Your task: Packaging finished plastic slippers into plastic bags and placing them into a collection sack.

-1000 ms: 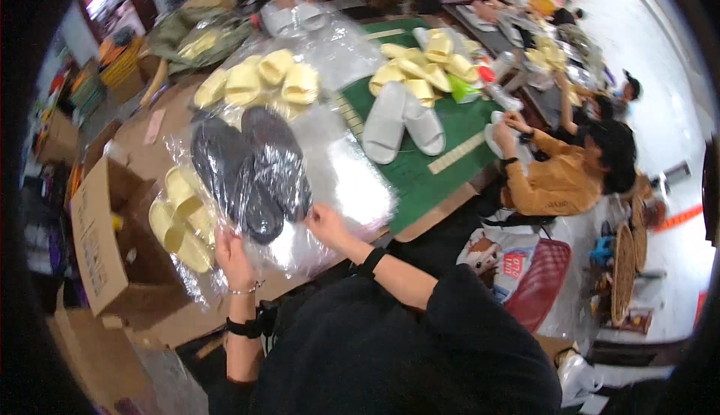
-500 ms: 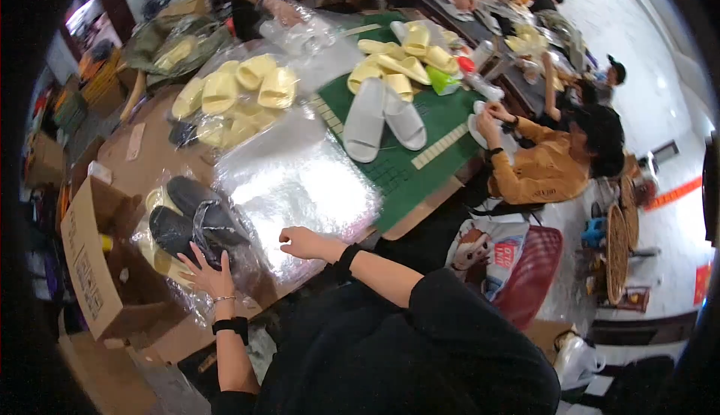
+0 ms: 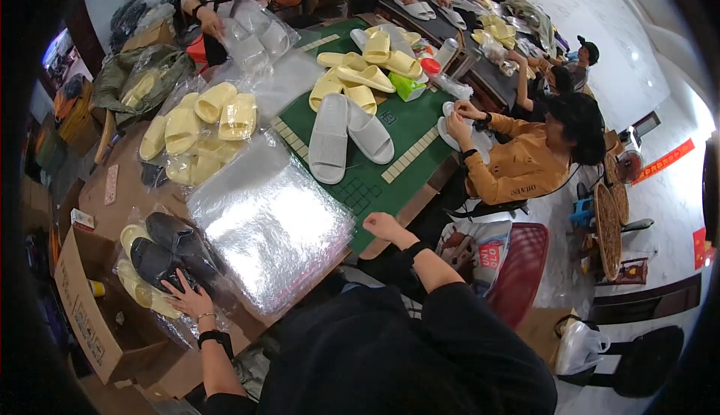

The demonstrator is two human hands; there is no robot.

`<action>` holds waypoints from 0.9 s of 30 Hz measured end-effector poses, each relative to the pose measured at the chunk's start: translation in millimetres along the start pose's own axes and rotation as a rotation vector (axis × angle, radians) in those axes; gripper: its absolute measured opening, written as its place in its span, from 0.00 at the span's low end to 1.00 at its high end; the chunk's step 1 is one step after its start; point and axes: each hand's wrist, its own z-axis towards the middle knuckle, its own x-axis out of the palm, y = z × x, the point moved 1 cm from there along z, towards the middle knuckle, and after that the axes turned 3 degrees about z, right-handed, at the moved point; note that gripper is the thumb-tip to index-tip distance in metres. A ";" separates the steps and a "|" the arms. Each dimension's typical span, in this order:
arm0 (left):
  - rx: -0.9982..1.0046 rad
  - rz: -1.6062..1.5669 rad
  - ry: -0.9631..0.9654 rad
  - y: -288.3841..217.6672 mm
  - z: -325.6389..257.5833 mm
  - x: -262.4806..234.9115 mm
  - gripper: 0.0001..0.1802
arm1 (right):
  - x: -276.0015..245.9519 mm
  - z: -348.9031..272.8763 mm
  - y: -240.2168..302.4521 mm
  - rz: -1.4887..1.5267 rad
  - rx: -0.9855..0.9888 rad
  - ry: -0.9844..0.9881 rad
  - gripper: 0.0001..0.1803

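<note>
My left hand (image 3: 187,295) lies with spread fingers on a pair of black slippers (image 3: 172,246) in a clear plastic bag, with pale yellow slippers (image 3: 135,280) beside and under them. My right hand (image 3: 383,226) hovers by the near edge of the green mat (image 3: 405,141), its fingers curled in and nothing visible in them. Between my hands lies a stack of shiny clear plastic bags (image 3: 262,212). A pair of light grey slippers (image 3: 328,141) rests on the mat, beyond my right hand.
Bagged yellow slippers (image 3: 184,134) lie left of the mat, and loose yellow slippers (image 3: 367,77) are piled on it. An open cardboard box (image 3: 82,302) stands at the left. One co-worker in orange (image 3: 517,164) sits at the right; another at the far side holds bagged grey slippers (image 3: 255,44).
My right hand has moved right, from over the clear bags to the mat's edge. My left hand stays on the black slippers. The far co-worker has lifted the bagged grey slippers.
</note>
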 end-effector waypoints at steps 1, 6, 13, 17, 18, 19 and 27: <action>-0.025 -0.010 -0.033 2.6 -6.1 0.5 0.44 | -7.4 5.3 -5.1 -0.026 0.045 0.017 0.14; 0.040 -0.150 -0.107 -6.0 -40.6 -4.0 0.42 | -58.8 57.5 -32.9 -0.037 0.007 -0.139 0.12; 0.186 -0.255 -0.156 -38.2 -112.6 -22.7 0.37 | -108.7 165.0 -30.0 -0.143 0.102 -0.285 0.20; 0.168 -0.247 0.097 -63.3 -139.2 -26.9 0.34 | -109.8 189.5 22.4 -0.481 -0.162 -0.482 0.33; 0.267 -0.255 0.145 -71.4 -143.5 -29.4 0.34 | -109.9 193.7 32.0 -0.634 -0.309 -0.481 0.37; 0.358 -0.264 0.185 -80.8 -144.3 -30.6 0.34 | -108.4 199.5 43.9 -0.631 -0.336 -0.479 0.37; 0.564 -0.277 0.543 -128.6 -134.5 -28.1 0.44 | -75.6 210.3 60.4 -0.892 -0.298 0.221 0.33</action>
